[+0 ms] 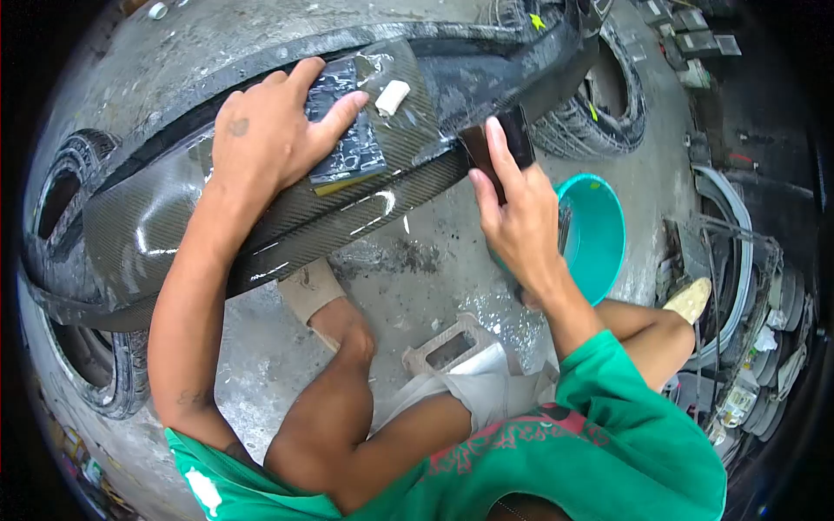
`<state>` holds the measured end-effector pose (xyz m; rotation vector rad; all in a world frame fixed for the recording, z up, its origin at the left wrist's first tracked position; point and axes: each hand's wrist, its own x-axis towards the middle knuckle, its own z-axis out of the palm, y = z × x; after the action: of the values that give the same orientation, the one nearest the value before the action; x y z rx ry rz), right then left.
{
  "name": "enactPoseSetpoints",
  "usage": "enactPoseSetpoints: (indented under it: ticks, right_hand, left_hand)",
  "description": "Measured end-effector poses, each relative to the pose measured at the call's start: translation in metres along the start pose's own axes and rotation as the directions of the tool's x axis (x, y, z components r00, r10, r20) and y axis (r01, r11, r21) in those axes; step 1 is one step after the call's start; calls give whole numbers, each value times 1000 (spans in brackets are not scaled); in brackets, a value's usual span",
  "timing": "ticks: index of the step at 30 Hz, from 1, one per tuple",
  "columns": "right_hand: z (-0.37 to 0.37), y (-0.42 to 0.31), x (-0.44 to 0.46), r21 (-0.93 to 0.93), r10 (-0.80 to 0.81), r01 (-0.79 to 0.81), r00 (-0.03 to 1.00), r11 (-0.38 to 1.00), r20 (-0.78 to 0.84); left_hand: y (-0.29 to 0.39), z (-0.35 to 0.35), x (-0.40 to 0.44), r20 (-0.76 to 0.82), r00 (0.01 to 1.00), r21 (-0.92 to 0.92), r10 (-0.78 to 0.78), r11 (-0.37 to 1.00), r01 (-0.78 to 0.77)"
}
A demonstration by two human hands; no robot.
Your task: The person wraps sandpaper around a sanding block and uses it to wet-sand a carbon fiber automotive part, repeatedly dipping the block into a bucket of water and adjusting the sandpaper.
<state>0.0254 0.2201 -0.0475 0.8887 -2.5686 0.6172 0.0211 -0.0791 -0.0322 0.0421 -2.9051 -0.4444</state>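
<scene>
A long glossy carbon-fibre panel (165,208) with a woven pattern lies across the upper left on tires. My left hand (269,130) rests on it with the fingers apart, thumb and index finger at a dark, wet, whitish-streaked sheet (354,143). A yellowish layer shows under the sheet's lower edge. Right of the sheet sits a small white block (392,98). At the panel's near edge my right hand (521,204) grips a dark flat pad (483,154), thumb and index finger along it. Its other fingers are partly hidden.
A teal basin (599,234) stands on the wet concrete floor right of my right hand. Tires (87,365) are under the panel's left end and near its right end (630,95). A low stool (426,352) is beneath me. Metal parts (738,260) lie at the right.
</scene>
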Motion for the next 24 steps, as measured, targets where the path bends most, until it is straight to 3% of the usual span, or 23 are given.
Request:
enactPoseSetpoints:
  ticks: [4,5,7,10,14,15,17,19,20,21,23,24]
  right_hand:
    - [14,18,33,-126,0,-2,1000,992,-20]
    - [11,13,45,-133,72,-64,996,989,52]
    - [10,13,31,-159,26,-22,999,987,24]
    - [2,6,1,3,-14,14,1000,1000,-2]
    - [11,20,34,-153,35,-33,999,988,14]
    - [15,24,43,-80,25,-25,1000,996,-3]
    - [13,15,29,-144,69,-68,998,987,-2]
    - [7,10,-1,-21,72,-72,997,997,19]
    - [8,12,-5,1,-39,39,998,999,-45]
    - [9,14,4,1,-53,53,998,999,-36]
    - [9,14,20,-152,57,-56,998,987,0]
    - [13,20,35,-171,4,-15,998,985,-65]
  left_hand:
    - [-1,6,-3,-25,1000,-8,11,1000,-11]
    - [-2,8,-2,-8,1000,-29,10,1000,-10]
    - [0,6,-3,-17,1000,17,17,1000,-17]
    - [2,2,-2,26,1000,2,-12,1000,12]
    - [0,5,-1,-2,1000,-17,12,1000,-12]
    - [2,8,-3,5,1000,-19,13,1000,-13]
    - [-1,8,-2,-9,1000,6,7,1000,-7]
    - [-4,6,0,-38,999,4,27,1000,-27]
    - [-3,5,1,-37,999,21,24,1000,-23]
    - [-2,8,-2,-28,999,33,16,999,-15]
    - [-5,12,-2,-58,998,23,38,999,-36]
    - [0,7,-2,-12,1000,12,13,1000,-13]
